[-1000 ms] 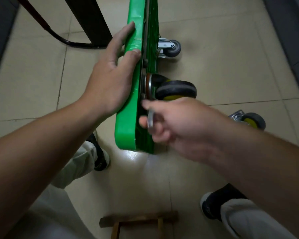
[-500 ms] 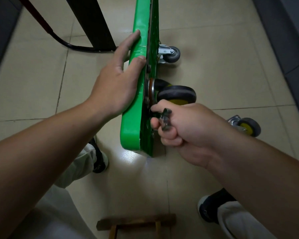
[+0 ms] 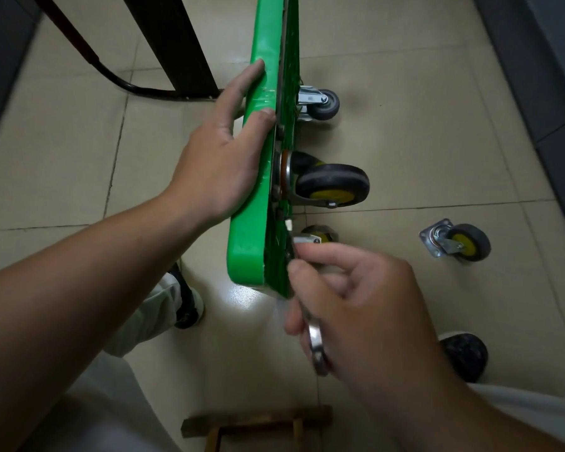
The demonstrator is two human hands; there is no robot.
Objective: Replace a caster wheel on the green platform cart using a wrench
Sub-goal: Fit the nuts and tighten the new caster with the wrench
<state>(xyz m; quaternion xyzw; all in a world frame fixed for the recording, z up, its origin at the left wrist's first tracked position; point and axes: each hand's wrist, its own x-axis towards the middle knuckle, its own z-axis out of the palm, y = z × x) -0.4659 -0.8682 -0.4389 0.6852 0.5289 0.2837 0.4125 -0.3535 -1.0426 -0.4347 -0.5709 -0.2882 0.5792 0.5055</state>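
Note:
The green platform cart (image 3: 247,243) stands on its edge, underside facing right. My left hand (image 3: 216,161) rests against its top face with the fingers hooked over the upper edge. A black caster with a yellow hub (image 3: 333,185) is bolted to the underside, and a smaller grey caster (image 3: 323,104) sits farther along. Another caster (image 3: 317,236) shows partly behind my right hand. My right hand (image 3: 359,314) grips a metal wrench (image 3: 315,340), whose head lies against the underside near the cart's lower corner. A loose caster with a mounting plate (image 3: 457,244) lies on the floor to the right.
The floor is beige tile. A black post (image 3: 170,47) and a curved black tube (image 3: 128,84) stand behind the cart at the upper left. A small wooden frame (image 3: 258,422) lies near my feet. My shoes (image 3: 463,355) flank the cart. A dark wall (image 3: 535,60) runs along the right.
My right hand swung the wrench downward, so its handle now points toward me instead of lying bunched in my fist beside the caster. My left hand stayed on the cart.

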